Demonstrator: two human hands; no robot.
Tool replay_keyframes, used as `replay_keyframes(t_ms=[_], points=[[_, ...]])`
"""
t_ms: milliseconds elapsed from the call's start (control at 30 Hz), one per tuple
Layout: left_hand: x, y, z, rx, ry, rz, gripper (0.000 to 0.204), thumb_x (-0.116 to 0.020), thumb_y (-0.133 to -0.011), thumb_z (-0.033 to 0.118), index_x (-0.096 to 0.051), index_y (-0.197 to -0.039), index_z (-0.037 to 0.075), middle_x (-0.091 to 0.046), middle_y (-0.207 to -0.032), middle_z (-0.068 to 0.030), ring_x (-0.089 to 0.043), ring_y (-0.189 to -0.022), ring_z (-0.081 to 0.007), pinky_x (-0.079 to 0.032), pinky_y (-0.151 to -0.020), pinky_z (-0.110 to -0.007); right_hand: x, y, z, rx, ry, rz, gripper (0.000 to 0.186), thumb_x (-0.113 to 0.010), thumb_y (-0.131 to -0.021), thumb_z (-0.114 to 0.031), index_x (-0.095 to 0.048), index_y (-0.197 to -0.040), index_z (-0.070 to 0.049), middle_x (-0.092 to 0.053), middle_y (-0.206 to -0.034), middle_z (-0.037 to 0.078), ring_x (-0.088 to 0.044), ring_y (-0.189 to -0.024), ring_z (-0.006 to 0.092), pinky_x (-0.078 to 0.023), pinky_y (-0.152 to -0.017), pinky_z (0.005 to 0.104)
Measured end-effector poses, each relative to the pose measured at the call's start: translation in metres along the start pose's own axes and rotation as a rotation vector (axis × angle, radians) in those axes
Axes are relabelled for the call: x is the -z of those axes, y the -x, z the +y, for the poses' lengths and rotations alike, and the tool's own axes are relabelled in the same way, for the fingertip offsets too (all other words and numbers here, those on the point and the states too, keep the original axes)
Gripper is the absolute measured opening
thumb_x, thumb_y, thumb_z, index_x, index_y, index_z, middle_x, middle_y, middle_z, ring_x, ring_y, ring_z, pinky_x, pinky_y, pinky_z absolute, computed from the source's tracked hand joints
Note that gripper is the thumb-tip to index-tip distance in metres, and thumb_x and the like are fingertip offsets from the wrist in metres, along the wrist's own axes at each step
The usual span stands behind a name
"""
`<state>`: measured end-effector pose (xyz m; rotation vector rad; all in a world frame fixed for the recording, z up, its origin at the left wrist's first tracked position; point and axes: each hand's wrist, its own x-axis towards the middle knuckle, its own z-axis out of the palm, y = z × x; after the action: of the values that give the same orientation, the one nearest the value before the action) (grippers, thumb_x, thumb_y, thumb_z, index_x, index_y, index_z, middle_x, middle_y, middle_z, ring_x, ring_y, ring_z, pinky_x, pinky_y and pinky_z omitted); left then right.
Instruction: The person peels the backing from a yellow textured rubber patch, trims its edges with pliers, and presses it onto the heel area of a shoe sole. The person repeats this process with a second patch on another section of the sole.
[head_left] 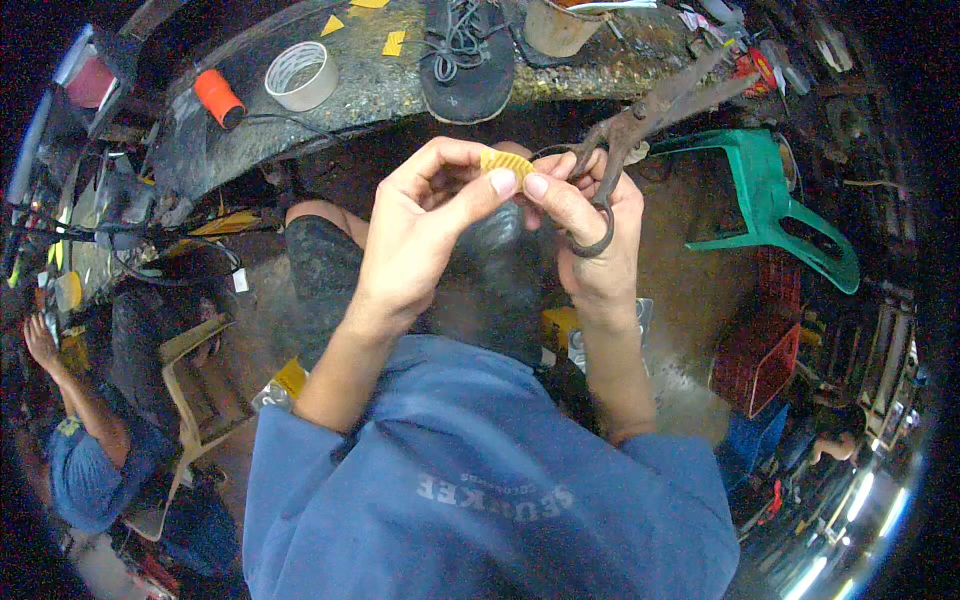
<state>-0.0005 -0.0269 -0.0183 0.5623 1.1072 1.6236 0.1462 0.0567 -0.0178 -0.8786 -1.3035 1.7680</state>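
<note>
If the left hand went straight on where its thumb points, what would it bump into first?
Probably the bare right hand, just beyond the small ribbed yellow strip that the left hand pinches; exact depth is hard to tell.

Wide fisheye view from the wearer's head, upright and looking steeply down over a blue T-shirt [480, 450] that fills the lower middle, nearest the lens. The left hand [415, 225] and right hand [618, 220] are close, just above centre. Beyond them, the workbench [375, 85] curves across the top. The sweep takes in a seated co-worker [100, 465] at far left and lit tube lights [861, 497] at lower right, edges bending toward a dark rim.
</note>
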Motion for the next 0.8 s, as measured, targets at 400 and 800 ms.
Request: replay_keyframes(t_ms=[400, 800], points=[[0.035, -0.002, 0.040, 0.246, -0.560, -0.363, 0.022, -0.075, -0.094, 0.023, -0.073, -0.105, 0.004, -0.061, -0.079, 0.0050, -0.051, -0.059, -0.0007, -0.043, -0.049, -0.019, 0.019, -0.003, -0.016, -0.143, 0.266, -0.372, 0.023, -0.085, -0.082, -0.017, -0.069, -0.090, -0.004, -0.070, -0.091, 0.004, -0.067, -0.085, 0.0120, -0.055, -0.078, 0.0285], [0.013, 0.011, 0.017, 0.064, -0.268, 0.028, 0.022, -0.074, -0.097, 0.018, -0.074, -0.110, 0.001, -0.072, -0.093, 0.0001, -0.061, -0.081, -0.0048, -0.050, -0.075, -0.022, 0.007, 0.008, -0.020, -0.079, 0.192, -0.065, 0.026, -0.088, -0.083, -0.015, -0.071, -0.098, -0.001, -0.074, -0.092, 0.005, -0.069, -0.083, 0.0122, -0.055, -0.076, 0.0275]])
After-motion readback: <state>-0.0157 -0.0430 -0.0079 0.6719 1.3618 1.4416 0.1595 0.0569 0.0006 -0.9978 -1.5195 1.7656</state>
